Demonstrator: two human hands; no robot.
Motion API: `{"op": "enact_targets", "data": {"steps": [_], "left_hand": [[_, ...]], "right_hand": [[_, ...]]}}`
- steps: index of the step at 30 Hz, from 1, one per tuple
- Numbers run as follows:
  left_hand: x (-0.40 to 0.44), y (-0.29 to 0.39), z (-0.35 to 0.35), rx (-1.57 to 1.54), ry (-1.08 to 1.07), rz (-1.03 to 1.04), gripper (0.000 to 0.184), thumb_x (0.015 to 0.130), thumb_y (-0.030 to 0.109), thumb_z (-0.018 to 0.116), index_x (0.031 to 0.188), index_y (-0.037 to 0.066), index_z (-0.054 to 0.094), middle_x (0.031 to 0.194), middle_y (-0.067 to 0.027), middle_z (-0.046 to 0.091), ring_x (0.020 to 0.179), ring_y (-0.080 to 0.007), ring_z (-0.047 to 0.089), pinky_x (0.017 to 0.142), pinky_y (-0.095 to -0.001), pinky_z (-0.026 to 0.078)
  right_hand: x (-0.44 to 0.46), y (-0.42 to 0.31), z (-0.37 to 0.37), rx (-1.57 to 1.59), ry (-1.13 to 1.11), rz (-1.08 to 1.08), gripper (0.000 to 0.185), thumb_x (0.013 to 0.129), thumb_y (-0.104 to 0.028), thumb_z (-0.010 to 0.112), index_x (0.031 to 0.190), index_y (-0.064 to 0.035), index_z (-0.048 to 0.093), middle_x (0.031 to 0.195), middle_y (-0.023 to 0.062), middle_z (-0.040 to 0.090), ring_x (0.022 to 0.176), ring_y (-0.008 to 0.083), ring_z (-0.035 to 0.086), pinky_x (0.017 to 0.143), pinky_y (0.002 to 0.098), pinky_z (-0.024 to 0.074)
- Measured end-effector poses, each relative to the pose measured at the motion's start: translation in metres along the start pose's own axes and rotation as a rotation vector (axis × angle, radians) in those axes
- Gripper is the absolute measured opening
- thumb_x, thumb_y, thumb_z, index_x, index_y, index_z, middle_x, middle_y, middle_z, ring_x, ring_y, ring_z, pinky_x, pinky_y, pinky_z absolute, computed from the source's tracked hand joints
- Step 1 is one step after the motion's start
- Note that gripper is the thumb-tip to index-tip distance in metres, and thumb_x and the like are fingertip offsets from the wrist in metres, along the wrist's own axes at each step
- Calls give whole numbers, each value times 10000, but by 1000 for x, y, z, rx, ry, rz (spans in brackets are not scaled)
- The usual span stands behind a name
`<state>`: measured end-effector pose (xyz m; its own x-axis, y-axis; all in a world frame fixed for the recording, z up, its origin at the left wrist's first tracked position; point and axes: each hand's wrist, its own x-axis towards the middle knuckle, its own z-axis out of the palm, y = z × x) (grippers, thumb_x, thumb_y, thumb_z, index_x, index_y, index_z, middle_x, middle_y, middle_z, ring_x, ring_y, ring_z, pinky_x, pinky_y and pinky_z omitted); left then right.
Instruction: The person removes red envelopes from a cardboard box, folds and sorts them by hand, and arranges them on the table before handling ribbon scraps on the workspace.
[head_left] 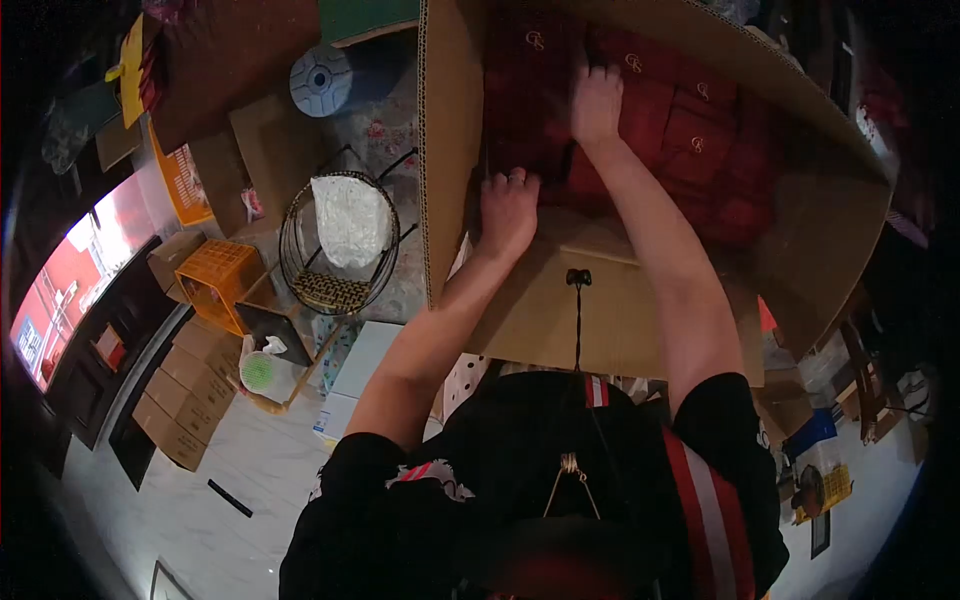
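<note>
A large cardboard box (455, 130) stands open in front of the person, its near flap folded down toward the black shirt (480, 420). Inside the box, dark red packages (690, 165) are packed side by side. To the left of the box are a stack of small cartons (190, 390), a round wicker chair (335, 292) bearing a white packet (353, 220), and an orange crate (240, 265).

The right hand (598, 105) reaches deep into the box, fingers bent down among the red packages in a fairly narrow curl. The left hand (508, 210) is just inside the box's left wall, fingers curled by the near end of a red package. Whether either hand grips one cannot be told.

The packages look light to moderate in weight, smooth-faced and fairly stiff, with corners that could dent. Opposite side edges seem the best hold, clear of the small gold marks (697, 145).
</note>
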<state>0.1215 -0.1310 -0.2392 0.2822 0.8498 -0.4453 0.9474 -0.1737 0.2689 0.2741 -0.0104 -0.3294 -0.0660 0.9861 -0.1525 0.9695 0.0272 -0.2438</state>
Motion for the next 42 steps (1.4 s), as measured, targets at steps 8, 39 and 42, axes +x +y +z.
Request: {"op": "enact_targets", "data": {"steps": [8,39,42], "left_hand": [[11,25,-44,101,139,-51,261,778,4,541,1032,45,584,1102,-183,569,943,-352,534,903,-477,408],[-55,21,-128,-595,193,-37,353,877,71,579,1219,20,504,1003,-226,594,921,-413,581,771,-442,475],[-58,16,-131,-681,140,-154,252,881,66,570,1118,-7,525,961,-229,586,898,-415,580,766,-434,471]], "right_hand": [[-1,19,1,314,23,77,557,764,-283,742,1251,-102,540,1075,226,573,1022,375,526,865,437,461],[38,-3,-13,310,-255,484,189,833,-150,591,836,9,694,918,172,677,849,291,658,721,372,534],[31,-2,-19,231,-299,417,211,815,-148,628,928,25,671,933,171,670,883,307,647,753,380,526]]}}
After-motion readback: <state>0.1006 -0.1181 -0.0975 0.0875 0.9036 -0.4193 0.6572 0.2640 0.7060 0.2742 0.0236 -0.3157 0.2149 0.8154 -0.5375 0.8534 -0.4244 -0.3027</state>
